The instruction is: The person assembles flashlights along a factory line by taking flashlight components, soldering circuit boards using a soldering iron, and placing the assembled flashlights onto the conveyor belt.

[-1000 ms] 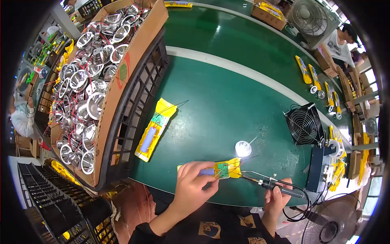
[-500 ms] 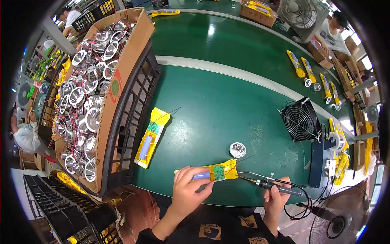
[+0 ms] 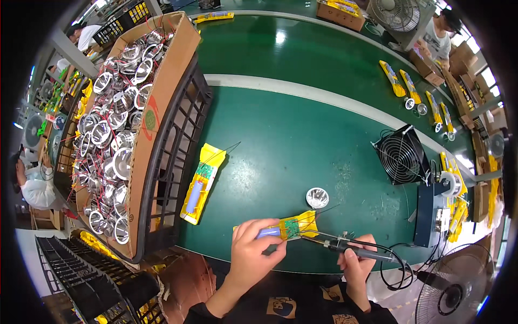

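At the near edge of a green counter (image 3: 270,146), a narrow yellow casing (image 3: 307,219) lies lengthwise from left to right. The left hand (image 3: 251,255) grips its left end, thumb and fingers curled round a blue cylinder (image 3: 268,233) set inside. The right hand (image 3: 356,265) is closed round the dark handle of a soldering iron (image 3: 377,255), whose thin tip points left at the green circuit board (image 3: 292,228); whether it touches cannot be told. A silvery reflector cup (image 3: 317,198) sits just beyond the casing. A second yellow casing (image 3: 194,195) lies farther left.

The casing looks light and stiff, smooth enough to slide if loosely held, with most weight probably in the cylinder. The board and the thin dark wires (image 3: 327,209) at the right end seem fragile. The best hold is likely the long sides at the left end, clear of the probably hot tip.
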Demonstrator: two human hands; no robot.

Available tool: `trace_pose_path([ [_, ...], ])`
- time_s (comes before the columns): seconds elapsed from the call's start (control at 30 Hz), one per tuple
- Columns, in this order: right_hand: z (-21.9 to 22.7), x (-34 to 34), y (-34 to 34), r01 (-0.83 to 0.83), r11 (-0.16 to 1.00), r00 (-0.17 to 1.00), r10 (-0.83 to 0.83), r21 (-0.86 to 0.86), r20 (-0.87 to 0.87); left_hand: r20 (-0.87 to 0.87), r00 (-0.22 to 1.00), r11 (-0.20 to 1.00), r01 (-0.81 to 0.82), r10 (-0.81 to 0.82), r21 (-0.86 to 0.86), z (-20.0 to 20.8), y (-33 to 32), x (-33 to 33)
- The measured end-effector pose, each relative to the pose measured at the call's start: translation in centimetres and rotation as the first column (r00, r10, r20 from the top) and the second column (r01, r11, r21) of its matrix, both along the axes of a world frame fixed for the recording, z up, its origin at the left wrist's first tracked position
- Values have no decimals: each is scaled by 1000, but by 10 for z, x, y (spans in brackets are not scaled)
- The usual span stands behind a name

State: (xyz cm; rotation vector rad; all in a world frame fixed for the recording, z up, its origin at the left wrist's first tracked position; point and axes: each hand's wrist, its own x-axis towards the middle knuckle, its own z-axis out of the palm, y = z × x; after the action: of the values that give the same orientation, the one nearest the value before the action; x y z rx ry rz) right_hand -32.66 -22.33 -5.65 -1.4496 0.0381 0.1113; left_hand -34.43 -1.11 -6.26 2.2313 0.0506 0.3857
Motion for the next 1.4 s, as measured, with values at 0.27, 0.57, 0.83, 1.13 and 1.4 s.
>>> trace_pose_path([
  [0.27,0,1,4,69,996,997,-67,-62,25,-24,1000,1000,19,-19,-1,-1,1,0],
  [0.57,-1,0,0,8,1000,1000,-8,25,27,-31,999,999,26,-26,-21,-3,1,-1],
  [0.83,4,1,-11,90,993,992,-96,70,79,7,1000,1000,-3,3,5,-3,0,-1],
  [1.13,-6,5,-28,163,975,978,-180,152,106,9,1000,1000,-4,4,19,-2,-2,0],
  [1.4,-10,4,-32,202,961,973,-219,190,71,42,999,999,5,-7,45,-5,-3,-1],
])
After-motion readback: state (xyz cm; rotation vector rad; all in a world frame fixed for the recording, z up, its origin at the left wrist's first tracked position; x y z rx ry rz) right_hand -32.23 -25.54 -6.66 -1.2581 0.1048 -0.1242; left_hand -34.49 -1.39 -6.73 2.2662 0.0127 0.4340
